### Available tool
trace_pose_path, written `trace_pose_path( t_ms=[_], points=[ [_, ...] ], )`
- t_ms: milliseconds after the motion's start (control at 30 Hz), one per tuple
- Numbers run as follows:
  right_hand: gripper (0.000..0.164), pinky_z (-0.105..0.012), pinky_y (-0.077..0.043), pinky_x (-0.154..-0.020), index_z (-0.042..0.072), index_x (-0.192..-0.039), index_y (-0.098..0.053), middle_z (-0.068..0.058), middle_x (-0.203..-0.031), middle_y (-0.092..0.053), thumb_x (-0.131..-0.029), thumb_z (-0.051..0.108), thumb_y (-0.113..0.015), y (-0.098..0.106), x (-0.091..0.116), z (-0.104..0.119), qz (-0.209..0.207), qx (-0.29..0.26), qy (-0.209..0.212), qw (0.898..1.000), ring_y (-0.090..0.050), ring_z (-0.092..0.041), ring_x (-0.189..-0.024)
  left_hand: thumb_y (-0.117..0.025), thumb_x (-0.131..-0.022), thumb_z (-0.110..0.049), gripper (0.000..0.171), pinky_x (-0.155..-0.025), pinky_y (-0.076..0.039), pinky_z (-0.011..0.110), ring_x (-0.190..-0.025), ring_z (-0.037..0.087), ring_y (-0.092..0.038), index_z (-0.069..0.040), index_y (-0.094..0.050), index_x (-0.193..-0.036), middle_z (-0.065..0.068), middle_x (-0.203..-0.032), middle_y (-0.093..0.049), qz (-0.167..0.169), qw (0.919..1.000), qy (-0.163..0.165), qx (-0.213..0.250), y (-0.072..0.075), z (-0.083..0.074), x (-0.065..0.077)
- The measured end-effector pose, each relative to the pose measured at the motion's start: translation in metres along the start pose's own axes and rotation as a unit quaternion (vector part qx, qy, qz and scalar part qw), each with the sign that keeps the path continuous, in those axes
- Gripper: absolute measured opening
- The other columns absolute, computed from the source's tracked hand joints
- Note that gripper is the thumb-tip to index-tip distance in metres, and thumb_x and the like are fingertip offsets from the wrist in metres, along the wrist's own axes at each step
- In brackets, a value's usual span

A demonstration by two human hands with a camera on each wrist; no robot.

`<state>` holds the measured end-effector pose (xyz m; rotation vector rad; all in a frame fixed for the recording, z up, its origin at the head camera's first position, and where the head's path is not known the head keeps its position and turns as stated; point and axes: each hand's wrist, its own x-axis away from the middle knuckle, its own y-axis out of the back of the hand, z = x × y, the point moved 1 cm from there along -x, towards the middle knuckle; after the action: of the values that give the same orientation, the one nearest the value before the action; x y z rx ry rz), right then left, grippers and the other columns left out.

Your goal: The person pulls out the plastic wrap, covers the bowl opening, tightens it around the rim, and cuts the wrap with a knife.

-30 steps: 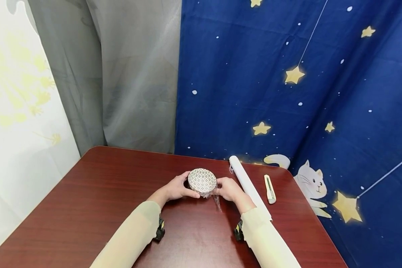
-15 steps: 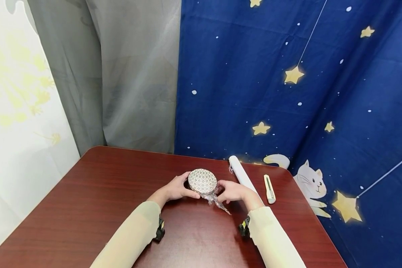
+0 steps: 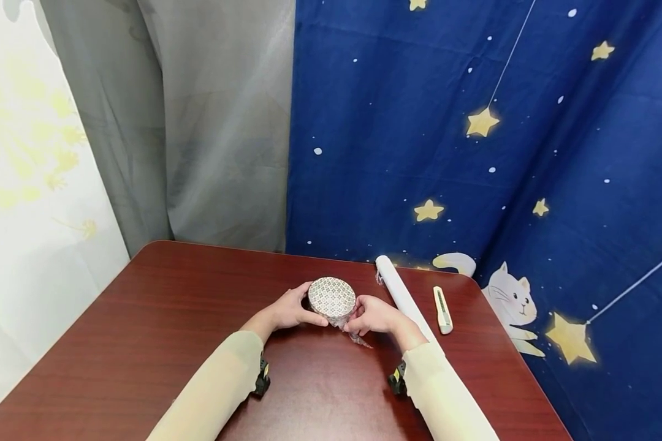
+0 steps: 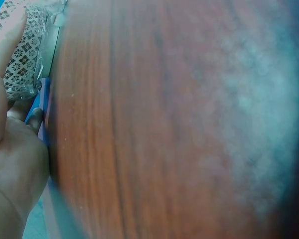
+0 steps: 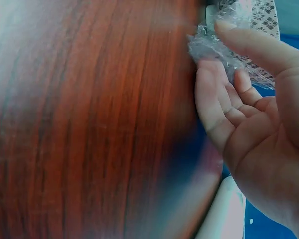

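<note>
A round box [image 3: 332, 296] with a small brown-and-white flower pattern stands near the middle of the table. My left hand [image 3: 290, 310] grips its left side, thumb along the front and the other fingers behind. In the left wrist view, clear film lies over the patterned side wall [image 4: 26, 64]. My right hand [image 3: 376, 315] is at the box's right front, pinching crumpled plastic wrap [image 5: 212, 47] between thumb and fingers against the side. A loose, twisted tail of the wrap [image 3: 361, 340] hangs out below that hand onto the table.
A long white roll [image 3: 399, 288] lies slantwise behind my right forearm, a scrap of clear film at its far end. Right of it is a cream utility knife [image 3: 442, 310]. The dark red table [image 3: 198, 318] meets grey and blue curtains [image 3: 364, 153] at the back.
My right hand first drew back right and pulled out the wrap's tail, then came back left against the box, where less of the tail shows. The left hand stays in place.
</note>
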<state>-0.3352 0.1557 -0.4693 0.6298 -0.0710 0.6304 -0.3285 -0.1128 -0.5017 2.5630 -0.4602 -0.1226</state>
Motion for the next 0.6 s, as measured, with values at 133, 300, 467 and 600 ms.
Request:
trace_pose_path(
  t_ms=[133,300,467,600],
  points=[
    [0.04,-0.029,-0.062,-0.067,0.0,-0.109,-0.059,-0.005,-0.092,-0.075,-0.086,0.012,-0.09,-0.004,0.001,0.001,-0.006,0.019,-0.004,1.0,-0.068,-0.01,-0.074,-0.101,-0.078,-0.043,0.11,-0.127,-0.041,0.054,-0.147,0.029,-0.055,-0.01,-0.044,-0.165,0.011,-0.156,-0.064,-0.002,1.0,0.002,0.006,0.0,0.001,0.001],
    [0.029,-0.028,-0.056,-0.063,0.004,-0.104,-0.066,-0.001,-0.079,-0.073,-0.086,0.008,-0.087,-0.006,-0.008,-0.001,-0.056,0.117,0.023,0.991,-0.063,-0.011,-0.066,-0.101,-0.078,-0.043,0.109,-0.127,-0.04,0.055,-0.149,0.031,-0.053,-0.01,-0.045,-0.165,0.01,-0.156,-0.065,-0.004,1.0,0.0,0.002,0.0,0.003,0.001],
    [0.018,-0.031,-0.052,-0.07,0.012,-0.097,-0.071,0.004,-0.072,-0.071,-0.089,0.018,-0.086,-0.001,-0.024,-0.025,-0.133,0.226,0.066,0.963,-0.062,-0.011,-0.069,-0.101,-0.077,-0.043,0.111,-0.129,-0.037,0.058,-0.152,0.033,-0.049,-0.01,-0.043,-0.166,0.01,-0.157,-0.064,0.004,1.0,0.002,0.007,-0.002,0.004,0.0],
    [0.025,-0.03,-0.053,-0.062,0.013,-0.084,-0.067,0.004,-0.066,-0.067,-0.089,0.025,-0.089,0.001,-0.026,-0.024,-0.156,0.259,0.036,0.953,-0.062,-0.011,-0.062,-0.101,-0.077,-0.044,0.112,-0.129,-0.036,0.057,-0.153,0.033,-0.049,-0.01,-0.043,-0.166,0.011,-0.158,-0.064,0.001,1.0,0.005,0.005,-0.001,0.004,-0.002]
  ],
)
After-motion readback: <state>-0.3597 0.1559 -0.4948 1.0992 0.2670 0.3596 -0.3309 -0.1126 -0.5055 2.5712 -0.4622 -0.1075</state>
